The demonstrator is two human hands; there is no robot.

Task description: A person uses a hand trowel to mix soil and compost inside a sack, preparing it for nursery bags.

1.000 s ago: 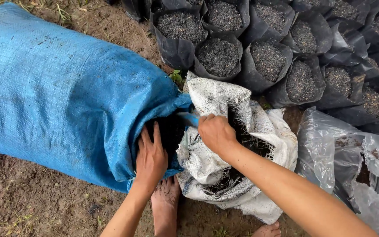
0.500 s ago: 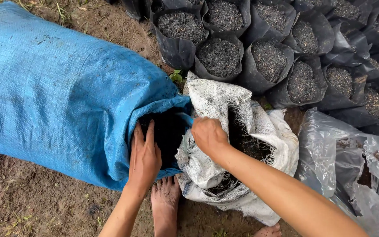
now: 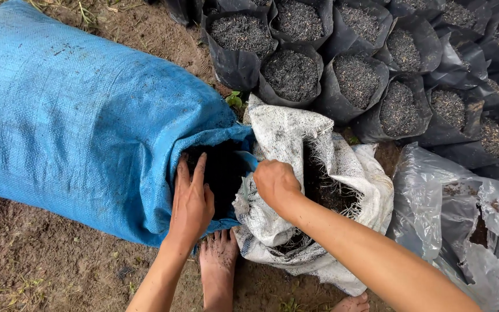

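A big blue woven sack (image 3: 76,121) lies on its side on the dirt, its dark open mouth facing right. My left hand (image 3: 192,202) lies flat with fingers spread on the lower lip of that mouth. My right hand (image 3: 274,182) is closed on the edge of a white woven sack (image 3: 295,133) that stands right beside the blue one and holds dark soil. The fingertips of my right hand are hidden in the cloth. My bare foot (image 3: 218,263) rests on the ground below the two sacks.
Several black plastic nursery bags (image 3: 293,75) filled with dark soil stand packed together across the top and right. A crumpled clear plastic sheet (image 3: 457,214) lies at the right. Brown dirt ground (image 3: 30,254) with a few grass tufts surrounds the sacks.
My right hand has shifted slightly left toward the blue sack's mouth, pulling the white sack's edge with it. My left hand has slid a little down along the blue lip.
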